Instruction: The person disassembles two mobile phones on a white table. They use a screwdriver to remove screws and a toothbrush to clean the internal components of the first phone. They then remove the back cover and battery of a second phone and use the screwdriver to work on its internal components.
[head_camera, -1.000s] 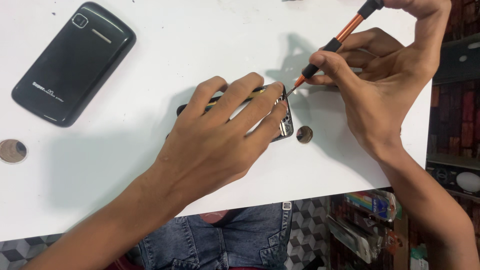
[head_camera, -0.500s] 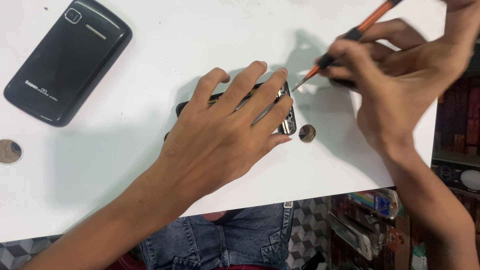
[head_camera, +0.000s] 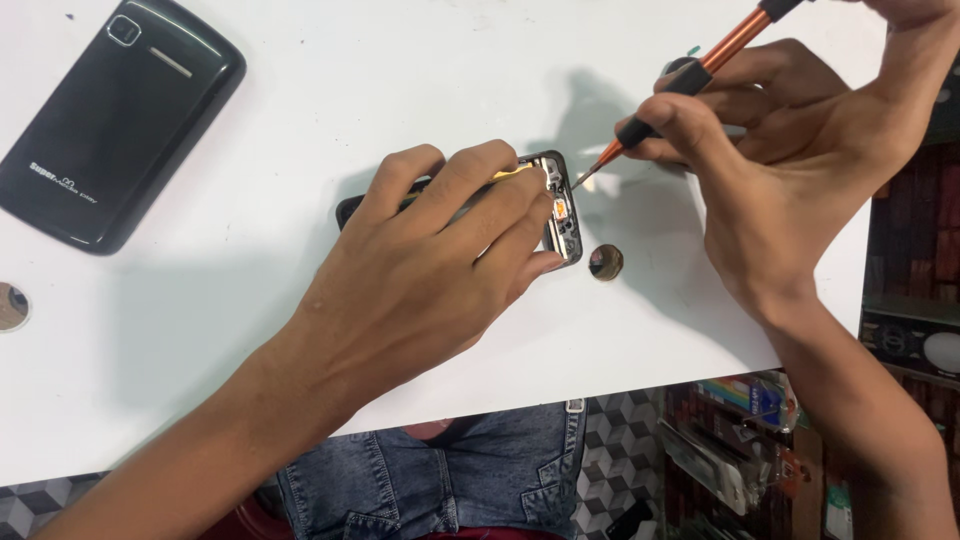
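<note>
White table (head_camera: 400, 80); left hand (head_camera: 420, 270) pins phone (head_camera: 560, 215); screwdriver (head_camera: 690, 75) touches.

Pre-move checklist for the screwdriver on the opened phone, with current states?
1. Left hand flat on the opened black phone body, pinning it: ok.
2. Right hand gripping the orange-shafted screwdriver: ok.
3. Tip seated in a screw: cannot tell; it sits at the phone's upper right corner.
4. Small round disc beside the phone, apart from both hands: ok.
5. Detached black back cover lies at far left on the white table: ok.
</note>
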